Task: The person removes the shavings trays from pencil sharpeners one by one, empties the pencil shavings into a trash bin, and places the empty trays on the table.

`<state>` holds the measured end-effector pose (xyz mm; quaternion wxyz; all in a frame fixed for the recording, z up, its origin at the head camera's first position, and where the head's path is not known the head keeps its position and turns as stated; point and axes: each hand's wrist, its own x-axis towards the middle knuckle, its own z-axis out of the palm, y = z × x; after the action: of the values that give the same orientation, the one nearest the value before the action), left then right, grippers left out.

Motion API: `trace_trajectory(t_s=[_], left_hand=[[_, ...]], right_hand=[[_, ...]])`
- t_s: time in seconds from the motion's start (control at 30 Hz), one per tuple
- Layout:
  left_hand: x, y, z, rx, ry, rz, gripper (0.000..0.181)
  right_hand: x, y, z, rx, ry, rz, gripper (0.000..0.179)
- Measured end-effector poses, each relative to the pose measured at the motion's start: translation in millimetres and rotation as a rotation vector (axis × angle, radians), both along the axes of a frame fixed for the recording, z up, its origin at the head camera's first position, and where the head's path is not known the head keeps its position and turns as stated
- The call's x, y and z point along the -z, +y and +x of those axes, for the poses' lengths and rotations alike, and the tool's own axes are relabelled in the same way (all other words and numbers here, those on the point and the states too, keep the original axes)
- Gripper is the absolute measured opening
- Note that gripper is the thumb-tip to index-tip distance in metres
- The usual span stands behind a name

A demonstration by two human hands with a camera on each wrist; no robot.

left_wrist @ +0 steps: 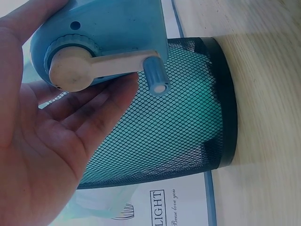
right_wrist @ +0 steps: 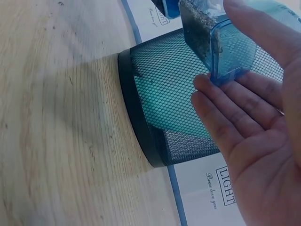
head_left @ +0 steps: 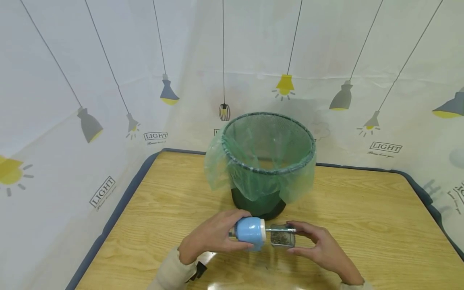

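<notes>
From eight o'clock in the head view, the left hand (head_left: 214, 235) reaches in, thumb and fingers curled round the blue pencil sharpener (head_left: 250, 230), palm facing its crank (left_wrist: 120, 63); from four o'clock, the right hand (head_left: 323, 246) pinches the clear drawer (head_left: 282, 238), which holds shavings (right_wrist: 198, 18); the drawer lies at three o'clock of the sharpener's blue body; the bin (head_left: 240, 202) with its green liner (head_left: 301, 183) stands at twelve, on the table (head_left: 163, 193).
</notes>
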<state>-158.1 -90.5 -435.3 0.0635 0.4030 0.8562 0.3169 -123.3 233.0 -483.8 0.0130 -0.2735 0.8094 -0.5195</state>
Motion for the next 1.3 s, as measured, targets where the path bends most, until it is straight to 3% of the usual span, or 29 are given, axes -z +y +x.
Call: trace_trajectory(t_s=[0.37, 0.83, 1.3], left_hand=[[2.5, -3.7, -0.6, 0.0, -0.046, 0.004, 0.062], [7.9, -5.1, -0.8, 0.0, -0.04, 0.006, 0.063], [13.9, -5.7, -2.3, -0.001, -0.035, 0.006, 0.062]], right_hand=[[1.4, 7.8, -0.6, 0.104, -0.009, 0.07, 0.056], [-7.1, 15.3, -1.8, 0.285, 0.022, 0.158, 0.062], [-11.0, 22.4, -3.6, 0.369, 0.05, 0.162, 0.062]])
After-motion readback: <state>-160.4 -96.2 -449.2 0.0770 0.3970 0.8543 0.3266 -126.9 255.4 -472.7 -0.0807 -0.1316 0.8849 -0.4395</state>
